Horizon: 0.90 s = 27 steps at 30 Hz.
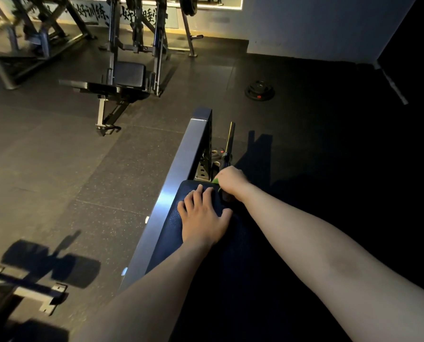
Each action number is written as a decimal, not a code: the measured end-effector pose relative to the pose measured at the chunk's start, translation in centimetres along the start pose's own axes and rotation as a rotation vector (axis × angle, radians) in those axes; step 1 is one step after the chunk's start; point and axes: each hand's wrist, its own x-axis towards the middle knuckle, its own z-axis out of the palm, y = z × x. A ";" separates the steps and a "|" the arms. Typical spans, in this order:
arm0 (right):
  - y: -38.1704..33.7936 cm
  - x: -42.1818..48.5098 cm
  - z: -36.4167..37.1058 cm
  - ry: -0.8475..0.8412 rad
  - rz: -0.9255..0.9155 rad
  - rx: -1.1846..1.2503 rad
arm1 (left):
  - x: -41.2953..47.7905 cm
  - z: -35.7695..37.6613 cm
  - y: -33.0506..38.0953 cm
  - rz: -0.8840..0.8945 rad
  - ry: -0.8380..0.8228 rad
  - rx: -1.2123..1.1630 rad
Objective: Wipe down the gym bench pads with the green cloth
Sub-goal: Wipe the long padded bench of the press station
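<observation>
The dark navy textured bench pad (170, 227) runs lengthwise away from the camera, with a grey steel frame beam (181, 169) along its left edge. The left hand (203, 218) lies flat near the pad's far end, fingers straight and spread. At the far right corner, the right hand (231, 180) curls tight around the green cloth (215, 180). Only 1 bright sliver shows, so its lie is unclear.

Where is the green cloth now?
Head view, centre: the green cloth peeks from the right hand at the far edge of the bench pad, beyond the left hand.
</observation>
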 end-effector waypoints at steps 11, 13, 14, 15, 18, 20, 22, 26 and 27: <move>2.0 -0.9 -1.0 0.094 -0.048 -0.191 | 0.2 0.4 0.0 -0.020 0.015 0.006; 0.5 -1.4 0.2 0.071 -0.204 -0.156 | 0.2 0.4 0.0 -0.016 0.019 0.002; 0.0 -1.5 0.4 0.058 -0.240 -0.121 | 0.2 0.4 0.0 -0.016 0.019 -0.007; -0.4 -1.5 0.4 0.045 -0.253 -0.083 | 0.3 0.4 0.0 -0.017 0.018 -0.012; 0.8 -1.4 -0.3 0.055 -0.222 -0.067 | 0.2 0.1 0.1 -0.021 -0.012 0.014; 2.8 -1.9 -1.3 0.094 -0.175 -0.118 | 0.2 -0.2 0.2 -0.015 -0.043 0.038; 5.6 -2.9 -2.7 0.175 -0.107 -0.163 | 0.2 -0.3 0.0 -0.005 -0.054 0.048; 10.6 -4.9 -5.6 0.287 0.020 -0.198 | 0.1 0.0 0.0 0.011 -0.073 0.089; 11.1 -5.1 -5.8 0.304 0.029 -0.191 | 0.1 0.0 0.1 0.012 -0.079 0.117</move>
